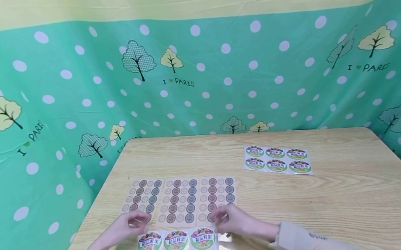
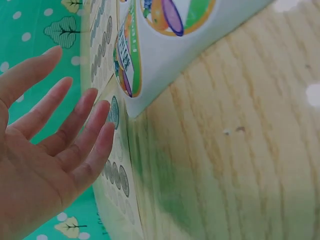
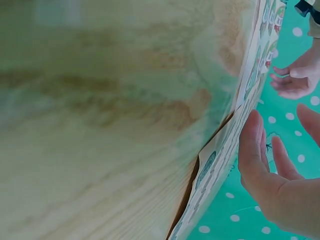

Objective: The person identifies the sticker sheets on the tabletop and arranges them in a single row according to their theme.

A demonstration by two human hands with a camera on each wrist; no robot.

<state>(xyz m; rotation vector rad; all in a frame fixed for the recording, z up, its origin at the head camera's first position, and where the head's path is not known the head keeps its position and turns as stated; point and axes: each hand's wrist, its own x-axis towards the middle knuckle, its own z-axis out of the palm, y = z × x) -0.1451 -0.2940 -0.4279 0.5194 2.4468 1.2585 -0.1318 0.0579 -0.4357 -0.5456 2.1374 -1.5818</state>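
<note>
A white sheet of oval fruit stickers (image 1: 176, 242) lies at the near edge, with green, white and purple labels carrying Chinese print. My left hand (image 1: 132, 224) is over its far left corner; in the left wrist view this hand (image 2: 57, 140) has its fingers spread and holds nothing. At the far right corner is my right hand (image 1: 233, 220), its fingers loosely bent. The right wrist view shows that hand (image 3: 280, 185) with nothing between thumb and fingers. Just beyond the fruit sheet, pale sheets of round brown and dark grey stickers (image 1: 178, 202) lie side by side.
Another sheet of fruit stickers (image 1: 276, 159) lies farther back, right of the middle. The wood-grain table (image 1: 334, 192) stretches to the right. A green dotted curtain (image 1: 217, 73) with printed trees hangs behind the table and at its sides.
</note>
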